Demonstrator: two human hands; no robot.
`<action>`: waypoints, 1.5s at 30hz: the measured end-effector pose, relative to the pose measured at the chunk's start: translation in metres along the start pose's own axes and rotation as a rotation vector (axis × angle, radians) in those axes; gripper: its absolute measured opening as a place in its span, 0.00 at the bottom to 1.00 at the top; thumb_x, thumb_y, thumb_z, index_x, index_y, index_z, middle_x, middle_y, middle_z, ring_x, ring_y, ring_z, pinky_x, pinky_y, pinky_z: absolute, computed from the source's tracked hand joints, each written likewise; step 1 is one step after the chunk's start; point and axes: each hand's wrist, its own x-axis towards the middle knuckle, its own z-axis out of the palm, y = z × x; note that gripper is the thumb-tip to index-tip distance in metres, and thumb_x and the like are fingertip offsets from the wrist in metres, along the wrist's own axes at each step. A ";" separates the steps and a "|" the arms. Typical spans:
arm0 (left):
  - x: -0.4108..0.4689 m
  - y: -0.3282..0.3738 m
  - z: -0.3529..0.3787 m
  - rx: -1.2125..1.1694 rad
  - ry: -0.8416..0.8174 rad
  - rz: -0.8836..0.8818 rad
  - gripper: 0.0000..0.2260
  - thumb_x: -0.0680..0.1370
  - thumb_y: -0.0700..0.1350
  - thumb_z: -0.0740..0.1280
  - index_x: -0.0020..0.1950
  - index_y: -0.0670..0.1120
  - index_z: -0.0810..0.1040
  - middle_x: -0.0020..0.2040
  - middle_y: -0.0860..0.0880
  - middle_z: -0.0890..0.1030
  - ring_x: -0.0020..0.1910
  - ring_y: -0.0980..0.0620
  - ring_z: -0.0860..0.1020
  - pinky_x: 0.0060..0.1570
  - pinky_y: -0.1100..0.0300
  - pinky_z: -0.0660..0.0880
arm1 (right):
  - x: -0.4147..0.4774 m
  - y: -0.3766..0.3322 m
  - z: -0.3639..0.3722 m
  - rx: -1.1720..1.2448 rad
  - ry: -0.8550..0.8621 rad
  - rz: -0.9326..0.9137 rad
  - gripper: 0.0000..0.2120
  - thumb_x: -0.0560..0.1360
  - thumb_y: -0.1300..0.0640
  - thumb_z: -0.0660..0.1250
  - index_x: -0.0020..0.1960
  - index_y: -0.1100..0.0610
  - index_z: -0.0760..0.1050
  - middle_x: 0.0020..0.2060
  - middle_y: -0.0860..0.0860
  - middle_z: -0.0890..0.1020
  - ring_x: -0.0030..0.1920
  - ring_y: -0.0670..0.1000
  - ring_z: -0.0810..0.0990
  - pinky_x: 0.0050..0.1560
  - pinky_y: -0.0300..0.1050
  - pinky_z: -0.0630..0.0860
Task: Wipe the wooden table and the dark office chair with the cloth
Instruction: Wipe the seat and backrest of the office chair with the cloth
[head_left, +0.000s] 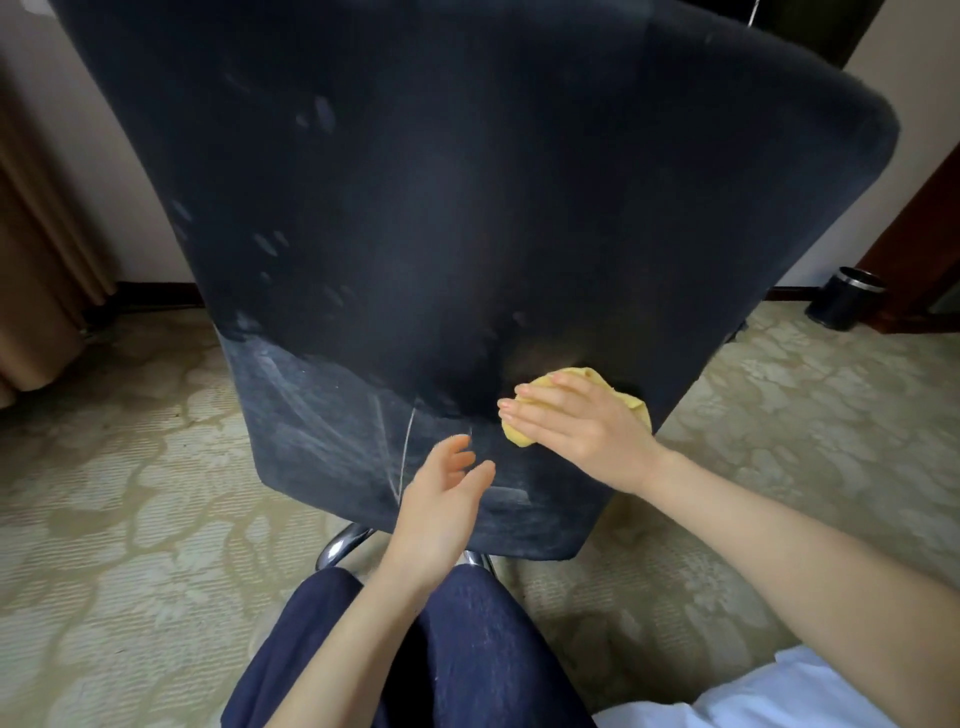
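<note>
Yellow cloth (592, 378) lies bunched against the lower back of the dark office chair (467, 208), pressed there by the right hand (576, 431) with its fingers straight and close together, laid flat over the fabric. The left hand (441, 504) is just beside it, lower and to the left, in front of the chair's back; its fingers are relaxed, slightly spread and hold nothing. Pale smudges mark the chair's surface. Its chrome base (345, 543) stands on a patterned carpet (130, 467). A dark waste bin (844, 299) stands well apart at the right.
</note>
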 end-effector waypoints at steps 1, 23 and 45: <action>-0.001 -0.002 0.001 -0.081 -0.099 -0.088 0.14 0.79 0.51 0.62 0.65 0.54 0.72 0.63 0.55 0.76 0.62 0.57 0.73 0.58 0.61 0.65 | 0.004 -0.005 -0.003 0.047 0.025 0.015 0.17 0.75 0.67 0.68 0.63 0.60 0.77 0.61 0.51 0.80 0.59 0.52 0.80 0.62 0.51 0.75; -0.006 0.017 -0.048 -0.576 -0.728 -0.041 0.34 0.74 0.70 0.50 0.71 0.51 0.70 0.70 0.43 0.72 0.70 0.43 0.69 0.72 0.39 0.51 | 0.064 -0.085 -0.050 0.457 0.562 0.444 0.23 0.67 0.65 0.76 0.55 0.53 0.70 0.59 0.53 0.70 0.61 0.56 0.71 0.55 0.67 0.73; 0.026 -0.017 -0.090 -0.398 0.128 0.084 0.19 0.71 0.60 0.64 0.61 0.62 0.75 0.59 0.56 0.80 0.56 0.56 0.79 0.59 0.54 0.71 | 0.064 0.002 0.038 -0.262 0.224 -0.074 0.11 0.76 0.61 0.64 0.49 0.53 0.85 0.43 0.46 0.85 0.50 0.50 0.74 0.47 0.43 0.68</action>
